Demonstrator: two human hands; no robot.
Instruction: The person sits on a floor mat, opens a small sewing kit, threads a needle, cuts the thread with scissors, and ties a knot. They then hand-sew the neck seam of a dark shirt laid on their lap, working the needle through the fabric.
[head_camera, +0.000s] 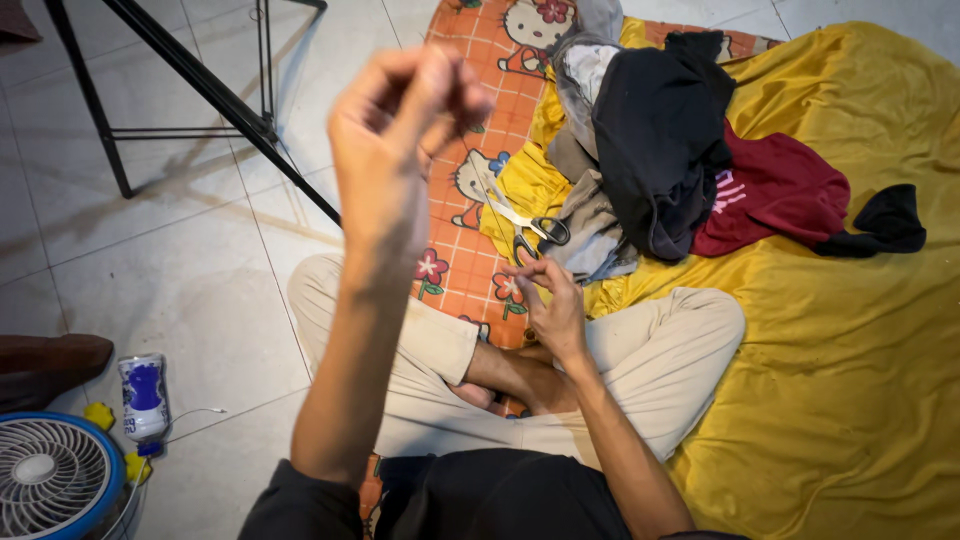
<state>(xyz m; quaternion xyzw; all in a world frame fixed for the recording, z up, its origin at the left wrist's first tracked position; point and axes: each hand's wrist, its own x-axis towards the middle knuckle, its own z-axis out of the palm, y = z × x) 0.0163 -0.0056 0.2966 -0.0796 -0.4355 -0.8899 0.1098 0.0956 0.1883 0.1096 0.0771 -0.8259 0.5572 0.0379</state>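
Head camera looks down at a person sitting cross-legged on the floor in pale beige trousers (660, 350). Their left hand (400, 130) is lifted high, close to the camera, and looks a bit blurry. Its fingers are bunched together as if pinching something very small, but what it pinches is too thin to see, so I cannot tell if it holds anything. Their right hand (550, 300) is lower, just above the knees. Its fingertips are pressed together too, and again I cannot tell what is between them.

Just past the right hand lies a pair of metal scissors with black handles (530, 228). No hand touches the scissors. They rest on the edge of a heap of clothes: a grey cloth (590, 215), a black shirt (655, 130) on top, and a dark red shirt (775, 190) beside it. The heap sits on a big yellow sheet (850, 350). Under the sheet is an orange checked mat with cartoon cats and flowers (480, 60).

On the white tiled floor (200, 260), far to the left, stand a small blue and white fan (50, 475) and a white bottle with a blue label (143, 397). Black metal legs of a stand (200, 80) are at the top left.
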